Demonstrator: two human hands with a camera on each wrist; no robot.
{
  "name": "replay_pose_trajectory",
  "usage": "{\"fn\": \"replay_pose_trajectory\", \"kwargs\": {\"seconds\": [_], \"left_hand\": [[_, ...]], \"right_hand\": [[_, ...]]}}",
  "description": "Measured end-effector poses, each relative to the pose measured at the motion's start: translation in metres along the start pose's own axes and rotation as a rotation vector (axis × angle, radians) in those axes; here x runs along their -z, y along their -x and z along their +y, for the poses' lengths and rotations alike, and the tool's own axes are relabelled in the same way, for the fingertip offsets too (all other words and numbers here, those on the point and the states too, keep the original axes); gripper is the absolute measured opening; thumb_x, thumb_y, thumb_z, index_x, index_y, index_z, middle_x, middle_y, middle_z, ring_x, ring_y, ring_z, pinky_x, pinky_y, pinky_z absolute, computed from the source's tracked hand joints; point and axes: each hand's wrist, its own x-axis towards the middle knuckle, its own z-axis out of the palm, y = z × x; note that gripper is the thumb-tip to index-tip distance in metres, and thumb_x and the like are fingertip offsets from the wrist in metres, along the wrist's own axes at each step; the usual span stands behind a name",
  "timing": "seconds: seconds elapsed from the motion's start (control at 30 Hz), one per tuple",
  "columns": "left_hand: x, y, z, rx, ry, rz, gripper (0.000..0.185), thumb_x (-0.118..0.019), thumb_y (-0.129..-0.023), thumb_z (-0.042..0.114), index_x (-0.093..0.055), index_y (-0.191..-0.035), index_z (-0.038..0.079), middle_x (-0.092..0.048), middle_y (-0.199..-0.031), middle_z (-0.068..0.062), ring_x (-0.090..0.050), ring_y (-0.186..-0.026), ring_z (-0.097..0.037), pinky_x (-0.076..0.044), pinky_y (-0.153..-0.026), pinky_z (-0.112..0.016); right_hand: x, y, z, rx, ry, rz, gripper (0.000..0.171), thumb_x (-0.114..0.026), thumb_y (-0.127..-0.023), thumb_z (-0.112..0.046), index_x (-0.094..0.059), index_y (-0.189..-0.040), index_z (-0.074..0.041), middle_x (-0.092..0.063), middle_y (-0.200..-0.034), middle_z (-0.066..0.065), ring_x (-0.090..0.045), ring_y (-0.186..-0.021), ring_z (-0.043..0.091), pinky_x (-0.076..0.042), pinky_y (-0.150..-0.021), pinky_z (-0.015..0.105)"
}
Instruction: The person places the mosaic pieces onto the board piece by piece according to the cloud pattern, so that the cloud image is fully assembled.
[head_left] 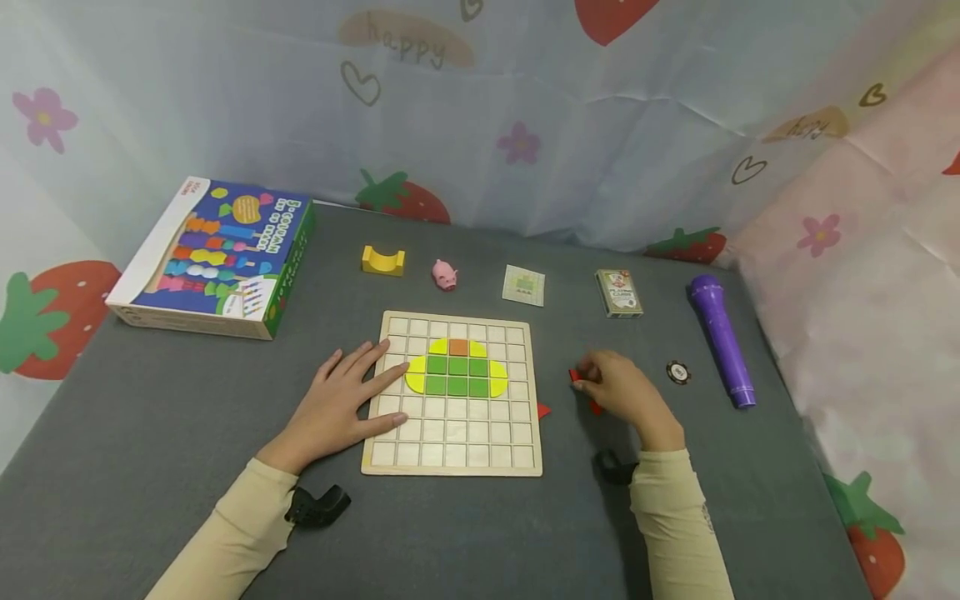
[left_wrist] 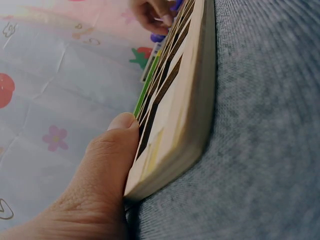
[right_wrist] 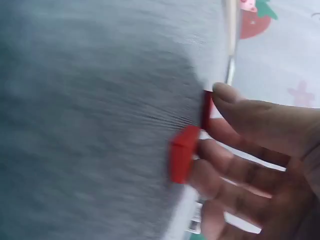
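A wooden grid board (head_left: pixel 456 454) lies on the dark cloth, with green squares (head_left: pixel 457 375), yellow rounded pieces (head_left: pixel 415 375) and an orange square (head_left: pixel 458 347) set in its upper middle. My left hand (head_left: pixel 337 417) rests flat across the board's left edge, fingers spread. In the left wrist view the thumb (left_wrist: pixel 107 155) lies on the rim. To the right of the board, my right hand (head_left: pixel 618 387) pinches a small red piece (right_wrist: pixel 206 110) between thumb and forefinger. A second red piece (right_wrist: pixel 182 155) is by its other fingertips. A red pointed piece (head_left: pixel 543 411) touches or nearly touches the board's right edge.
Along the back stand a game box (head_left: pixel 217 258), a yellow curved block (head_left: pixel 383 262), a pink pig figure (head_left: pixel 444 275), a patterned card (head_left: pixel 523 286) and a playing-card box (head_left: pixel 619 294). Far right are a round chip (head_left: pixel 678 372) and a purple flashlight-shaped tube (head_left: pixel 722 342).
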Motion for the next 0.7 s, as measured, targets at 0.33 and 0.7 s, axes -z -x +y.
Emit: {"fn": "replay_pose_trajectory", "kwargs": {"seconds": [0.33, 0.7], "left_hand": [[0.003, 0.000, 0.001, 0.017, 0.000, -0.026, 0.074, -0.058, -0.085, 0.062, -0.039, -0.148, 0.028, -0.025, -0.158, -0.008, -0.021, -0.145, -0.031, -0.011, -0.114, -0.059], [0.002, 0.000, 0.001, 0.014, 0.000, -0.022, 0.073, -0.058, -0.085, 0.062, -0.039, -0.148, 0.028, -0.027, -0.157, -0.008, -0.022, -0.144, -0.032, -0.012, -0.113, -0.059]], "right_hand": [[-0.007, -0.001, -0.002, 0.035, -0.021, 0.043, 0.016, -0.070, -0.086, -0.007, -0.060, -0.098, -0.002, -0.060, -0.093, 0.011, -0.058, -0.085, 0.025, -0.050, -0.074, 0.042], [-0.006, 0.000, -0.010, 0.127, -0.044, 0.070, 0.009, -0.069, -0.087, -0.007, -0.061, -0.092, -0.006, -0.064, -0.082, 0.005, -0.058, -0.072, 0.016, -0.049, -0.063, 0.035]]}}
